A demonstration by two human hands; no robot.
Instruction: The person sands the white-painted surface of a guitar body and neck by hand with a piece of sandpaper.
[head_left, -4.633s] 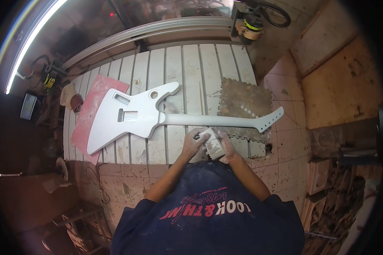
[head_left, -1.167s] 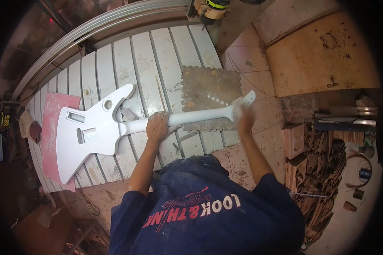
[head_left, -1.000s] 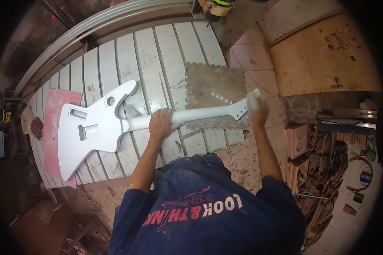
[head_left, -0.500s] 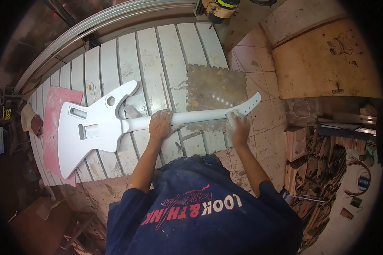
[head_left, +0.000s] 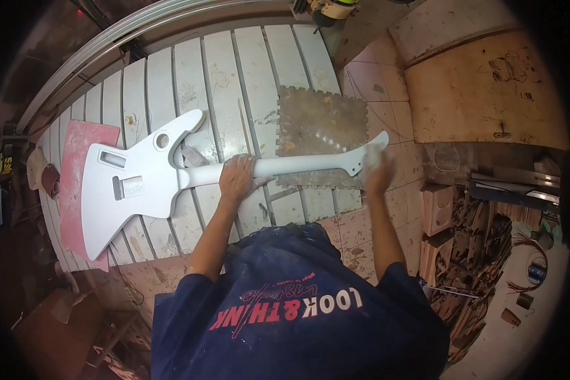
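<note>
White guitar [head_left: 161, 180]: on your desk [head_left: 225, 76], body over the pink sheet [head_left: 76, 145]. Your left hand [head_left: 237, 176]: grip clamped on guitar's neck [head_left: 291, 166]. Your right hand [head_left: 380, 174]: at guitar's headstock [head_left: 354, 160], blurred; grip, cannot tell.

Guitar [head_left: 158, 174]: All white, it lay flat across a slatted table [head_left: 221, 82].
Body [head_left: 149, 206]: Angular and horned, it rested partly over a pink sheet [head_left: 95, 132], its face cut with a round opening [head_left: 162, 140] and two recesses [head_left: 112, 158].
Neck [head_left: 291, 165]: Slim and straight, it passed beneath the left hand [head_left: 236, 177] and over a toothed mat [head_left: 320, 120].
Headstock [head_left: 361, 155]: Angled outward past the mat, partly covered.
Pad [head_left: 373, 155]: Pale, blurred, in the right hand [head_left: 380, 174] at the headstock.
</note>
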